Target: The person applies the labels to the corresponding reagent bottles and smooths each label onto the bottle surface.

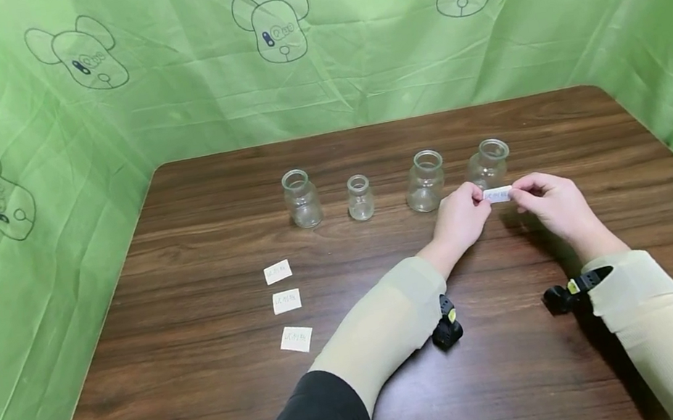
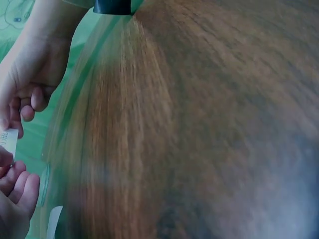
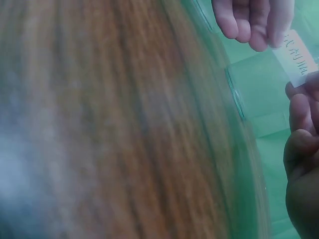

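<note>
A small white paper label (image 1: pixel 497 195) with handwriting on it is stretched between both hands. My left hand (image 1: pixel 460 218) pinches its left end, and my right hand (image 1: pixel 552 205) pinches the right end. Just behind the label stands a clear glass jar (image 1: pixel 489 164), its lower part partly covered by the label and fingers. In the right wrist view the writing on the label (image 3: pixel 297 59) faces the camera. Another glass jar (image 1: pixel 425 182) stands left of that one, close to my left hand.
Farther left stand a small glass jar (image 1: pixel 360 199) and a larger glass jar (image 1: pixel 303 200). Three written paper labels, among them the middle label (image 1: pixel 287 301), lie in a column on the wooden table (image 1: pixel 204 378). Green cloth (image 1: pixel 356 82) hangs around the table.
</note>
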`<state>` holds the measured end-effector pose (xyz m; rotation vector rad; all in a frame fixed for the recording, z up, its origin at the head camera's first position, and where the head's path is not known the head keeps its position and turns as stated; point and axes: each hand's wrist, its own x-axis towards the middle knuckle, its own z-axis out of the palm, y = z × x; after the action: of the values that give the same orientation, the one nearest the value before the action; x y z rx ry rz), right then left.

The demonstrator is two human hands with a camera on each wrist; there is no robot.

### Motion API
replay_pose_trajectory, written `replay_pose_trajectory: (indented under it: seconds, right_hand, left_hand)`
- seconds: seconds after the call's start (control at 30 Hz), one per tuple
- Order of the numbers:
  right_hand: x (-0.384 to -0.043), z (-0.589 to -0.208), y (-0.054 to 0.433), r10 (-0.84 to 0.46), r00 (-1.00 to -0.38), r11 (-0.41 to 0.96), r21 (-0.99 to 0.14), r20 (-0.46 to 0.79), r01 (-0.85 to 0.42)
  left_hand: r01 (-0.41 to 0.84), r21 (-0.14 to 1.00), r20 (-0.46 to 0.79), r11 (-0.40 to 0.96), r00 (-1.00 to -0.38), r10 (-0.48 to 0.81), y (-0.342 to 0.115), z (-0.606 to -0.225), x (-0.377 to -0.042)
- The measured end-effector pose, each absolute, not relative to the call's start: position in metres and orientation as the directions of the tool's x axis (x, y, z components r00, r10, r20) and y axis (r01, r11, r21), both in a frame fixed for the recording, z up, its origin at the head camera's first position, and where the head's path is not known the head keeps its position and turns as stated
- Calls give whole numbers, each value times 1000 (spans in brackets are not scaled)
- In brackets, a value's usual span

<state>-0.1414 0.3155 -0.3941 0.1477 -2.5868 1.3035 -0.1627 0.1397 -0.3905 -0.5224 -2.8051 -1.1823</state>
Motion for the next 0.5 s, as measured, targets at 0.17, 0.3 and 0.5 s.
replay_pose_trajectory:
  seconds: [0.17,0.3,0.5]
  right_hand:
    - [-142,-395,316,35,-971,637,-754,237,-161]
    - [-144,-395,314,57,-975,681,-722,216,-120]
    - [-145,-395,315,55,-974,680,-723,218,-123]
  left_hand:
    - [342,668,181,662,-936,301,142,-391,-163]
    - [343,651,189,677,-937,294,143,-390,-164]
    - [352,650,224,673,-936,273,144,-391,-167]
